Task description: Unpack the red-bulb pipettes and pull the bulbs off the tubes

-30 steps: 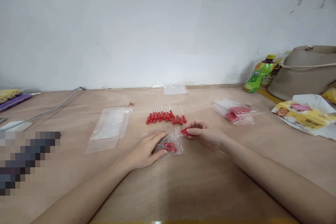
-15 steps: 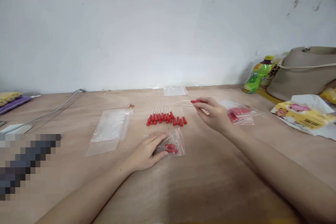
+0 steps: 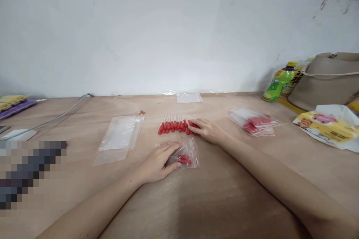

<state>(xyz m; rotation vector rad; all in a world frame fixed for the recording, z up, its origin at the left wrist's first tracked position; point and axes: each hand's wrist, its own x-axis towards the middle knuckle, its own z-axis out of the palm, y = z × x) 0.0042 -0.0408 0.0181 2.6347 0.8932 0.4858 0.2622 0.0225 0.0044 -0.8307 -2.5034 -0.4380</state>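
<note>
The spread left hand (image 3: 164,160) pins a filmy plastic bag (image 3: 190,150); at its twelve o'clock, the right hand (image 3: 206,130) touches bulbous red droppers (image 3: 172,125), grip unclear.

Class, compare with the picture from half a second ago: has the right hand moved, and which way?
Yes: the right hand has moved left, away from the filled bags it partly hid, to the right end of the red-ended sticks.

Gaps around the dropper row (image 3: 172,124)
Bare counter (image 3: 151,122) opens left of the row, up to the flat bags (image 3: 119,134), and behind it; the left hand (image 3: 161,160) and zip bag (image 3: 191,152) beneath block the front, the right hand (image 3: 209,131) the right end.
</note>
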